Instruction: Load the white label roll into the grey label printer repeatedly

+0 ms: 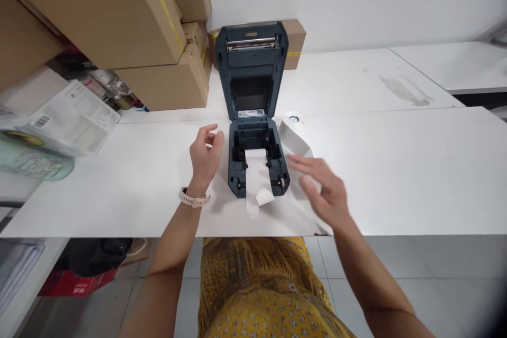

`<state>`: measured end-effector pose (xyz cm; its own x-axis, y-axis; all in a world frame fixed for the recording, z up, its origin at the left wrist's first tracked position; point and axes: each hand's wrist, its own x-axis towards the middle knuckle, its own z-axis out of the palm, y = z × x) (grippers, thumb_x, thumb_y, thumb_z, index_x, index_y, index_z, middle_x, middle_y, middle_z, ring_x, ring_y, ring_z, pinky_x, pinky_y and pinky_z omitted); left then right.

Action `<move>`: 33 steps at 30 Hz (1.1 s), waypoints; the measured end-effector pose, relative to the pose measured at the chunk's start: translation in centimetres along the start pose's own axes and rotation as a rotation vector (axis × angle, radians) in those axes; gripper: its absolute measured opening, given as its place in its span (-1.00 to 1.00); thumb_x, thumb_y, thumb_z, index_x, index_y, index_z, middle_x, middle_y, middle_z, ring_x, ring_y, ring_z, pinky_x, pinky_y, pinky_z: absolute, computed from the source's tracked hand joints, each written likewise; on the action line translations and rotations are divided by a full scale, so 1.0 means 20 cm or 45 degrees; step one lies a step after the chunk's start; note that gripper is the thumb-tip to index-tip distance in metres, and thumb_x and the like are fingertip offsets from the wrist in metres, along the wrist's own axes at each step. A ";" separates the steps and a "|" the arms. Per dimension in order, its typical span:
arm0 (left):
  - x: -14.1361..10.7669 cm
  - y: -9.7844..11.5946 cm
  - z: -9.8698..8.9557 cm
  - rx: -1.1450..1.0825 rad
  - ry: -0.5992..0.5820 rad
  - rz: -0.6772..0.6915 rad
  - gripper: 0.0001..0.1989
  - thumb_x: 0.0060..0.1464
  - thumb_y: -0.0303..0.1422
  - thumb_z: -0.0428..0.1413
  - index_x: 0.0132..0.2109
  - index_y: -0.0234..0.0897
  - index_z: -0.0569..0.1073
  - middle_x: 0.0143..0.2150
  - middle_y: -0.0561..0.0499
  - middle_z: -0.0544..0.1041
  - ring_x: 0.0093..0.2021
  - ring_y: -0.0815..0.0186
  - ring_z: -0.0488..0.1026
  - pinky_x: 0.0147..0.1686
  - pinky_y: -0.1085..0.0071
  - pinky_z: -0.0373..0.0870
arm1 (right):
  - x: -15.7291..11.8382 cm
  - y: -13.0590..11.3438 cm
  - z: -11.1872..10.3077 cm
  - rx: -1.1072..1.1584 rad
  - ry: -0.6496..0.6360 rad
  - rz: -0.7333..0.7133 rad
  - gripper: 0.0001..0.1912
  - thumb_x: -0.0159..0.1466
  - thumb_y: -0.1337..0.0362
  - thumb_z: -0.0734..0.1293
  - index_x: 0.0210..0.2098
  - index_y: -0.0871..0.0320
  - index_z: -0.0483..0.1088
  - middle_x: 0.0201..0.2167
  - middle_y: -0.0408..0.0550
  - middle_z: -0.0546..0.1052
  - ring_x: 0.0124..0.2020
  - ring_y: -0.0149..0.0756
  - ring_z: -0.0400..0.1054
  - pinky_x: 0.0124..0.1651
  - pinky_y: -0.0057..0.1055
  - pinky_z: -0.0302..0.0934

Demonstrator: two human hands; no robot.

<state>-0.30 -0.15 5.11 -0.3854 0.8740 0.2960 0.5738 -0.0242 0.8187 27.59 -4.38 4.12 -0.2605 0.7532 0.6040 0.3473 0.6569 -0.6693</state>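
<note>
A dark blue-grey label printer (235,177) stands on the white table with its lid (253,71) raised. Out of its middle a strip of white label paper (257,171) runs over the front edge, its end curled and torn. My left hand (206,153) hovers just left of the printer, fingers loosely bent and holding nothing. On the other side my right hand (322,187) is held with its fingers stretched toward the printer's right wall, also holding nothing. Behind that hand lies a roll of white labels (293,129) with a loose length hanging off it.
Cardboard boxes (119,21) are stacked at the back left, and a smaller carton (296,45) stands behind the printer. A white printed box (79,116) and a green can-shaped item (43,161) sit at the far left. The table's front edge (376,234) runs close to me.
</note>
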 end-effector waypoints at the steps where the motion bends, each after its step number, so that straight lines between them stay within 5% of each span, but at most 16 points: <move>1: -0.03 0.04 -0.01 -0.008 0.044 0.097 -0.67 0.34 -0.16 0.04 0.06 -0.24 0.55 -0.19 -0.03 0.62 -0.19 0.29 0.55 -0.18 0.38 0.51 | 0.02 0.01 -0.05 -0.017 0.056 0.015 -0.66 0.47 0.23 0.28 0.16 -0.19 0.54 0.13 -0.07 0.65 0.12 -0.04 0.54 0.14 0.10 0.44; 4: -0.18 0.13 -0.02 0.046 -0.214 0.462 -0.64 0.40 -0.17 -0.03 -0.09 -0.23 0.61 -0.08 -0.09 0.69 -0.05 0.22 0.61 0.00 0.28 0.54 | 0.07 0.03 -0.13 -0.070 0.182 0.038 -0.70 0.47 0.20 0.30 0.12 -0.17 0.56 0.10 -0.05 0.66 0.15 -0.05 0.53 0.20 0.07 0.40; 7: -0.35 0.12 -0.01 0.240 -0.668 0.797 -0.47 0.42 -0.01 -0.06 0.24 -0.25 0.52 0.30 -0.20 0.55 0.37 0.06 0.44 0.38 0.00 0.32 | 0.15 0.05 -0.13 -0.120 0.216 0.032 -0.70 0.49 0.10 0.27 0.13 -0.13 0.55 0.13 -0.01 0.63 0.18 -0.04 0.52 0.24 0.05 0.39; 9: -0.42 0.07 0.01 0.398 -0.755 0.891 -0.34 0.39 0.08 -0.06 0.40 -0.26 0.35 0.46 -0.24 0.36 0.51 0.01 0.24 0.50 -0.12 0.10 | 0.26 0.08 -0.12 -0.149 0.193 0.011 -0.62 0.50 -0.02 0.22 0.18 -0.12 0.51 0.21 0.02 0.58 0.25 -0.02 0.46 0.26 0.06 0.38; 14: -0.50 0.00 0.01 0.491 -0.714 0.972 -0.34 0.41 0.01 -0.07 0.47 -0.29 0.25 0.49 -0.25 0.31 0.53 0.02 0.19 0.51 -0.10 0.09 | 0.84 0.22 -0.06 -0.104 0.099 -0.045 -0.34 0.47 -0.28 0.05 0.41 -0.18 0.21 0.48 -0.08 0.28 0.50 -0.04 0.13 0.48 0.11 0.11; 17: -0.57 0.01 0.00 0.485 -0.622 1.011 -0.35 0.41 -0.02 -0.04 0.44 -0.34 0.28 0.45 -0.28 0.36 0.51 0.00 0.24 0.49 -0.09 0.15 | 1.22 0.29 0.01 0.054 0.121 0.111 -0.26 0.43 -0.34 0.06 0.44 -0.14 0.15 0.55 -0.12 0.15 0.58 -0.04 -0.08 0.55 0.15 -0.08; 20: -0.65 0.00 -0.01 0.491 -0.540 1.052 -0.36 0.41 -0.03 -0.02 0.44 -0.34 0.28 0.46 -0.27 0.36 0.51 0.00 0.23 0.49 -0.12 0.14 | 1.39 0.28 0.08 0.325 -0.018 0.380 -0.16 0.42 -0.38 -0.01 0.29 0.13 0.33 0.40 0.10 0.38 0.48 0.06 0.14 0.49 0.20 0.00; 23: -0.72 -0.01 -0.03 0.475 -0.496 1.073 -0.41 0.41 -0.09 0.02 0.42 -0.32 0.31 0.43 -0.26 0.40 0.50 0.00 0.27 0.48 -0.15 0.15 | 1.28 0.21 0.10 0.524 -0.020 0.318 -0.07 0.39 -0.44 -0.06 0.07 0.22 0.48 0.17 0.06 0.58 0.30 -0.02 0.36 0.45 0.01 0.11; 26: -0.76 -0.01 -0.07 0.301 -0.390 1.089 -0.57 0.39 -0.22 0.07 0.31 -0.25 0.44 0.29 -0.21 0.57 0.39 0.03 0.43 0.41 -0.10 0.31 | 0.99 0.12 0.10 0.602 -0.018 0.244 -0.04 0.37 -0.46 -0.11 0.03 0.15 0.54 0.03 -0.06 0.64 0.20 -0.06 0.46 0.41 -0.03 0.18; 28: -0.77 0.02 -0.10 0.123 -0.139 1.068 -0.60 0.38 -0.32 0.05 0.29 -0.21 0.46 0.24 -0.18 0.60 0.35 0.06 0.47 0.32 -0.06 0.42 | 0.76 0.08 0.10 0.598 -0.105 0.245 -0.06 0.39 -0.44 -0.11 0.04 0.09 0.58 0.03 -0.08 0.66 0.19 -0.03 0.48 0.41 0.01 0.19; 31: -0.70 0.09 -0.15 -0.102 0.464 0.958 -0.54 0.39 -0.35 -0.01 0.36 -0.18 0.40 0.31 -0.17 0.53 0.36 0.06 0.43 0.29 -0.03 0.44 | 0.46 0.07 0.14 0.447 -0.220 0.118 -0.21 0.42 -0.38 -0.03 0.05 -0.05 0.60 0.17 -0.12 0.61 0.35 -0.03 0.35 0.51 0.03 0.03; 33: -0.61 0.14 -0.17 -0.175 0.621 0.827 -0.55 0.42 -0.29 -0.04 0.36 -0.19 0.39 0.37 -0.17 0.46 0.40 0.08 0.38 0.37 -0.01 0.34 | 0.31 0.08 0.18 0.310 -0.228 0.035 -0.30 0.43 -0.34 0.05 0.03 -0.07 0.61 0.21 -0.11 0.59 0.45 -0.04 0.23 0.56 0.06 -0.07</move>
<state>3.56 -12.46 5.41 -0.2964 0.3570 0.8858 0.7091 -0.5391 0.4545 23.30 1.58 5.23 -0.4159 0.7511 0.5128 0.1362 0.6089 -0.7814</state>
